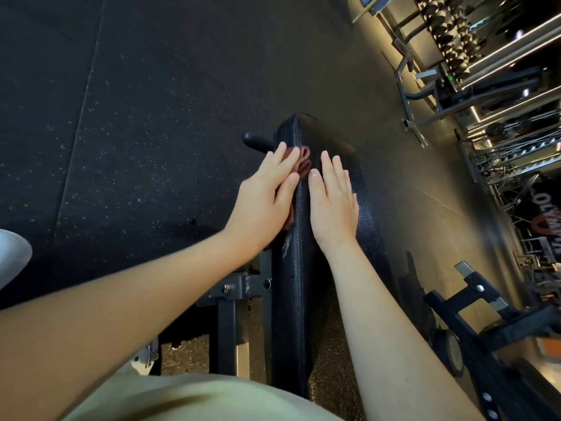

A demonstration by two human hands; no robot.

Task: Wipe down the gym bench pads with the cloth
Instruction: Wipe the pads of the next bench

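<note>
A long black padded bench pad (306, 268) runs up the middle of the head view, seen edge-on. A reddish-brown cloth (90, 164) (303, 164) lies against the pad's left side near its far end. My left hand (264, 199) presses flat on the cloth with straight fingers, covering most of it. My right hand (332, 202) rests flat on the pad's upper face beside it, fingers straight, holding nothing.
A black handle knob (253, 139) sticks out left of the pad's far end. The bench's grey steel frame (233, 302) stands below the pad. Dark rubber flooring (121, 117) spreads to the left. Another bench frame (473, 317) and dumbbell racks (455, 34) stand at the right.
</note>
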